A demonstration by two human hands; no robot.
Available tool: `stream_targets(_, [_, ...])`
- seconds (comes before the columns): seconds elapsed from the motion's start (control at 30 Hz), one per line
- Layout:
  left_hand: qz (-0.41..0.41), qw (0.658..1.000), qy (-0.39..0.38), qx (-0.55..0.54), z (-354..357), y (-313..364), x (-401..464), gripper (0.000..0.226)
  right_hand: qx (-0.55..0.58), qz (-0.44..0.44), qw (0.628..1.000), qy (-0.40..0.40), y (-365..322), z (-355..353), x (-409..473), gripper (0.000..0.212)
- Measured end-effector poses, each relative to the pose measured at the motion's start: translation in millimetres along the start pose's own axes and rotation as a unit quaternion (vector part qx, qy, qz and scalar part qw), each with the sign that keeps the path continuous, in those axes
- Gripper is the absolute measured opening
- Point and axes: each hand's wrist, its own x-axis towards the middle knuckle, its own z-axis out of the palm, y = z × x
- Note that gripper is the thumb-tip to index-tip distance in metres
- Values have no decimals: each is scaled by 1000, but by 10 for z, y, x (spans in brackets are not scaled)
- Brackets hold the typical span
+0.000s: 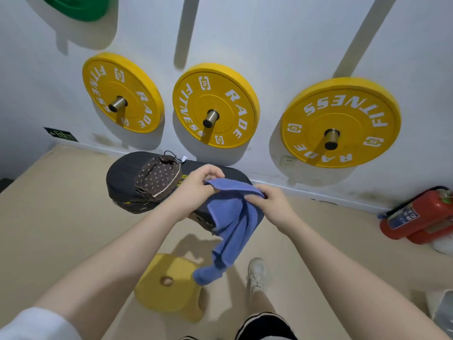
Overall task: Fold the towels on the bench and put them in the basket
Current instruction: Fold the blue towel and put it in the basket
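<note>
Now both hands, left hand (196,184) and right hand (272,204), pinch the blue towel (232,224); better find two corners before folding, basket (159,179) waits at ten o'clock.

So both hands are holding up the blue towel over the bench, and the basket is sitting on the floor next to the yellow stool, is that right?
Not quite. In the head view the basket sits on the black bench, not on the floor. The rest holds: the left hand and right hand pinch the blue towel over the bench.
</note>
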Motion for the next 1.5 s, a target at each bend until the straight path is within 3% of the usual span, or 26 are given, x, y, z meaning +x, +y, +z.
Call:
stream_targets(0.1, [42, 986, -42, 154, -164, -104, 481, 72, -88, -49, 995, 5, -120, -73, 556, 17])
stream_targets(0.17, [95, 962, -66, 249, -152, -6, 786, 89, -185, -80, 979, -10, -177, -116, 886, 17])
stream_targets(0.23, [142, 922, -46, 357, -36, 74, 1101, 83, -239, -112, 964, -1, -211, -172, 1167, 18])
stream_targets(0.3, [189, 850, 12, 492, 76, 158, 1443, 62, -235, -141, 962, 17, -259, -255, 1415, 16])
stream_targets(0.37, [212, 811, 56, 543, 132, 233, 1758, 44, -239, -157, 958, 33, -308, -374, 1658, 17])
stream_targets(0.5, [189, 835, 53, 515, 92, 443, 2104, 31, -232, -164, 958, 43, -410, -633, 1983, 18])
stream_targets(0.6, [245, 863, 2, 443, -32, 420, 2349, 29, -264, -165, 950, 33, -391, -804, 2202, 19])
stream_targets(0.7, [344, 822, 22, 453, -156, 331, 2612, 32, -284, -132, 949, 41, -167, -912, 2370, 16])
stream_targets(0.8, [347, 806, 33, 479, -225, 267, 2806, 19, -299, -23, 953, 36, 171, -983, 2600, 22])
stream_targets(0.9, [309, 866, 11, 394, -393, 68, 2977, 16, -310, 61, 948, 29, 459, -890, 2825, 38])
stream_targets(0.97, [299, 893, 38, 335, -614, -173, 3178, 18, -316, 92, 943, 47, 647, -731, 2980, 29])
stream_targets(1.07, [318, 892, 65, 315, -1009, -577, 3540, 28, -252, 160, 948, 113, 880, -404, 3236, 20])
stream_targets(1.17, [302, 896, 50, 322, -1319, -1006, 3900, 26, -48, 223, 952, 202, 1014, -45, 3553, 23])
stream_targets(1.23, [296, 893, 65, 333, -1422, -1323, 4101, 27, 31, 203, 934, 291, 1051, 165, 3773, 20])
stream_targets(1.37, [296, 898, 91, 314, -1364, -2012, 4336, 7, -54, 91, 897, 428, 1284, 393, 4033, 9])
stream_targets(1.43, [325, 887, 69, 319, -1209, -2498, 4447, 6, -118, 57, 876, 464, 1692, 515, 4088, 12])
stream_targets(1.5, [363, 858, 45, 362, -1052, -3139, 4593, 11, -218, 57, 872, 436, 2287, 715, 4126, 12])
